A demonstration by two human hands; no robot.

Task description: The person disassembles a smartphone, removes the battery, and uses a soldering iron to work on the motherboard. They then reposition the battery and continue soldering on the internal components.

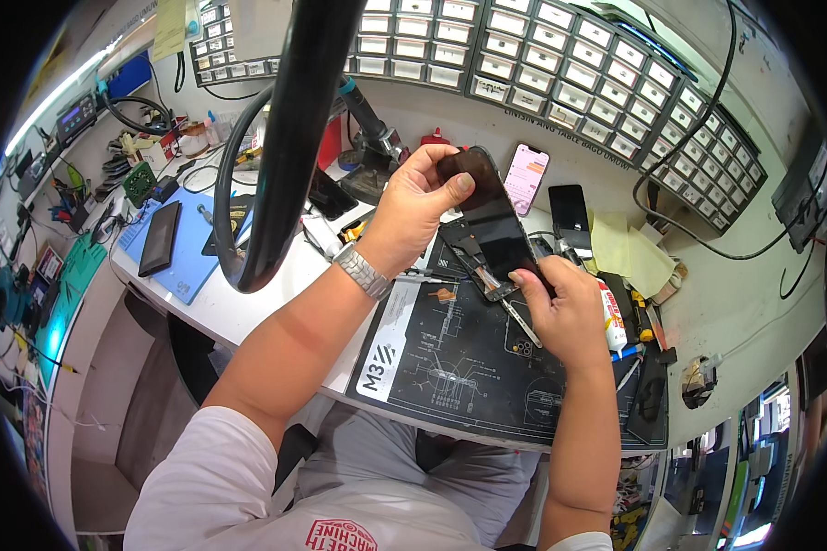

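A black phone screen panel [492, 220] is raised at a slant above the dark printed work mat [441, 386]. My left hand [418, 202], with a metal watch on the wrist, grips its upper end, thumb on the dark face. My right hand [560, 308] pinches the lower end between thumb and fingers. Beneath it lie dark parts [461, 248], partly hidden, and a thin white tool [519, 320]. A phone body with camera lenses [524, 344] rests on the mat beside my right hand.
A thick black arm [285, 156] crosses the left foreground. Behind are small-drawer cabinets [579, 73], a lit phone [526, 179] and a dark phone [568, 211]. A blue mat [184, 280] lies left; yellow papers [629, 248] and a white tube [613, 326] lie right.
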